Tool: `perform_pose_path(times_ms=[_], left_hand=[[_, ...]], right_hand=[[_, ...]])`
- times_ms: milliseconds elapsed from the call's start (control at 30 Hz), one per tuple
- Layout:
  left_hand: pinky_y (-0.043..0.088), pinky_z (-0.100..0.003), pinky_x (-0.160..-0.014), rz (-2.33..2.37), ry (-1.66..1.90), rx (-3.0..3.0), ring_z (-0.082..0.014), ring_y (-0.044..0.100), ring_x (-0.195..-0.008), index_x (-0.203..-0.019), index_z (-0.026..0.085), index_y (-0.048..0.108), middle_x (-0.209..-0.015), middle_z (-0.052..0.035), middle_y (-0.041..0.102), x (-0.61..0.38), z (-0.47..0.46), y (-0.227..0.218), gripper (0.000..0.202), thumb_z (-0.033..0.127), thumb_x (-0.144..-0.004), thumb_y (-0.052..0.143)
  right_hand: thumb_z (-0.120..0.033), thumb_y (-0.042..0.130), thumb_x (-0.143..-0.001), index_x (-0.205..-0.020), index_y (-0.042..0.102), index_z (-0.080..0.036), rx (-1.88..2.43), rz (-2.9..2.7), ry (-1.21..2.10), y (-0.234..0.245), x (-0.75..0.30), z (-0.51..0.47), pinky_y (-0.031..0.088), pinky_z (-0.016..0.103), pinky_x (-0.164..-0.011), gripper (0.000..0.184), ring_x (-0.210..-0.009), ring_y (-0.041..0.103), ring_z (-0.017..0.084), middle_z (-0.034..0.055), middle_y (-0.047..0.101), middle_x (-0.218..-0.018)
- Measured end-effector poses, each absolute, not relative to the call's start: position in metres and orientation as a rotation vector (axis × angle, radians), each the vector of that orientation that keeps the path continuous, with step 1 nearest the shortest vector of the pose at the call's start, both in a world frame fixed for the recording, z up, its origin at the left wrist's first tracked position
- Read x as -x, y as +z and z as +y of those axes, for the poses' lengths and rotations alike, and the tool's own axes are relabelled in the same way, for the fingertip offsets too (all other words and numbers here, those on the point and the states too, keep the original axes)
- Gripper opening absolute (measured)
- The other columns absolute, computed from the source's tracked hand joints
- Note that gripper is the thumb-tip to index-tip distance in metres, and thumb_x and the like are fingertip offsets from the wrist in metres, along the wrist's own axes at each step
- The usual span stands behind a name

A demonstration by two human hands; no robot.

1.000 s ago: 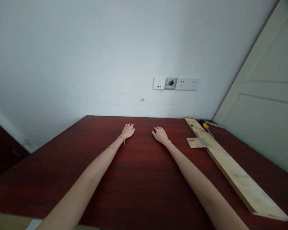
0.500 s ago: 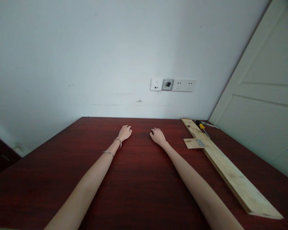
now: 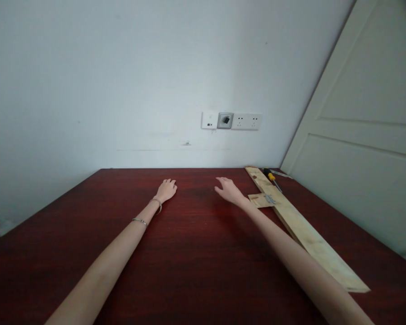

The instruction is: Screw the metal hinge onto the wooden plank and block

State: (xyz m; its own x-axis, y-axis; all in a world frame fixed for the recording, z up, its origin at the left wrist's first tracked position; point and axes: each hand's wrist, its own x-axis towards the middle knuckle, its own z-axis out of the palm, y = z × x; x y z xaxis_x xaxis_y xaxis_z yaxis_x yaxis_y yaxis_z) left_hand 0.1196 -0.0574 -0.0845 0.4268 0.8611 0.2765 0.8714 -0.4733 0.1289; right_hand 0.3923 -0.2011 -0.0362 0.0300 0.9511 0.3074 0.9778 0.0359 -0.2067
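My left hand [image 3: 167, 190] lies palm down on the dark red table [image 3: 189, 253], fingers stretched out and holding nothing. Two thin bracelets circle that wrist and forearm. My right hand [image 3: 229, 190] is raised a little above the tabletop, its fingers apart and nothing in them. Just to its right is a small wooden piece [image 3: 260, 200] with some grey metal parts [image 3: 269, 199], possibly screws or nails, where it meets a long wooden board [image 3: 301, 221]. My right forearm hides part of the board's near left edge. A yellow and black screwdriver [image 3: 271, 176] lies beyond the board.
A flat metallic strip [image 3: 281, 174], perhaps a ruler, lies at the table's back right corner. Behind the table rises a white wall [image 3: 138, 81] with socket plates [image 3: 246, 121]. A white panelled door [image 3: 362, 131] stands along the right side.
My right hand has lifted off the table and shifted right toward the small wooden piece, its fingers spreading. My left hand still rests on the table. The view has turned slightly right.
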Motion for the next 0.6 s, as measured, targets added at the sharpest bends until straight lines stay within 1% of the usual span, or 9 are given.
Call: perform_pose_path(times_ms=[67,100,200,233,300,367,433,500,600], left_hand=[[0.041,-0.040,-0.097,-1.623,-0.453,2.628,-0.0315,0.052,-0.116,-0.120,0.010,0.061,-0.123,-0.0177,0.060,-0.120,-0.054,-0.078,0.036,0.021,-0.090,0.043],[0.042,-0.041,-0.095,-1.645,-0.448,2.627,-0.0320,0.053,-0.113,-0.117,0.011,0.062,-0.121,-0.0179,0.061,-0.122,-0.051,-0.073,0.035,0.021,-0.089,0.044],[0.044,-0.039,-0.092,-1.716,-0.470,2.625,-0.0316,0.057,-0.110,-0.109,0.012,0.066,-0.117,-0.0179,0.063,-0.138,-0.039,-0.055,0.030,0.020,-0.085,0.049],[0.045,-0.037,-0.090,-1.736,-0.482,2.637,-0.0304,0.058,-0.108,-0.106,0.012,0.066,-0.115,-0.0170,0.064,-0.148,-0.035,-0.048,0.028,0.020,-0.084,0.050],[0.047,-0.031,-0.084,-1.769,-0.504,2.687,-0.0266,0.062,-0.101,-0.098,0.013,0.068,-0.105,-0.0144,0.068,-0.177,-0.029,-0.035,0.023,0.021,-0.084,0.051],[0.047,-0.027,-0.076,-1.768,-0.511,2.778,-0.0230,0.065,-0.088,-0.086,0.012,0.069,-0.088,-0.0127,0.070,-0.217,-0.028,-0.025,0.021,0.023,-0.085,0.051],[0.046,-0.025,-0.069,-1.741,-0.516,2.874,-0.0221,0.066,-0.080,-0.079,0.009,0.069,-0.080,-0.0135,0.070,-0.263,-0.033,-0.017,0.025,0.025,-0.085,0.051],[0.045,-0.025,-0.064,-1.691,-0.528,2.971,-0.0220,0.066,-0.078,-0.079,0.007,0.068,-0.078,-0.0143,0.069,-0.311,-0.045,-0.012,0.026,0.027,-0.085,0.053],[0.044,-0.025,-0.061,-1.575,-0.538,3.132,-0.0223,0.066,-0.076,-0.082,0.006,0.069,-0.078,-0.0138,0.069,-0.376,-0.074,-0.008,0.026,0.030,-0.083,0.058]], right_hand=[[-0.032,0.049,-0.089,-0.134,0.050,-0.008,1.986,-1.923,-0.144,-0.015,-0.422,-0.230,0.030,0.034,-0.110,0.052,-0.131,0.044,0.027,0.0167,0.053,-0.138],[-0.032,0.051,-0.088,-0.134,0.050,-0.007,2.016,-1.902,-0.160,-0.007,-0.438,-0.247,0.030,0.035,-0.110,0.052,-0.130,0.046,0.028,0.0180,0.054,-0.136],[-0.040,0.050,-0.087,-0.131,0.052,-0.010,2.254,-1.801,-0.197,0.005,-0.485,-0.305,0.037,0.039,-0.103,0.054,-0.123,0.052,0.032,0.0190,0.057,-0.131],[-0.044,0.046,-0.089,-0.131,0.052,-0.009,2.316,-1.798,-0.216,0.002,-0.499,-0.325,0.038,0.042,-0.101,0.056,-0.122,0.053,0.034,0.0204,0.057,-0.130],[-0.052,0.045,-0.087,-0.128,0.054,-0.004,2.491,-1.722,-0.206,-0.009,-0.520,-0.361,0.039,0.047,-0.099,0.063,-0.120,0.053,0.038,0.0243,0.057,-0.129],[-0.056,0.044,-0.087,-0.127,0.054,0.001,2.633,-1.619,-0.163,-0.027,-0.533,-0.391,0.039,0.047,-0.100,0.070,-0.123,0.051,0.040,0.0279,0.054,-0.131],[-0.056,0.045,-0.085,-0.129,0.052,0.003,2.685,-1.532,-0.124,-0.045,-0.539,-0.412,0.038,0.046,-0.101,0.074,-0.126,0.049,0.039,0.0292,0.052,-0.134],[-0.056,0.047,-0.084,-0.129,0.052,0.004,2.672,-1.498,-0.091,-0.061,-0.538,-0.426,0.039,0.046,-0.100,0.075,-0.124,0.051,0.040,0.0296,0.053,-0.132],[-0.059,0.048,-0.082,-0.129,0.050,0.003,2.603,-1.463,-0.087,-0.073,-0.531,-0.437,0.041,0.046,-0.094,0.078,-0.113,0.057,0.040,0.0290,0.059,-0.122]])
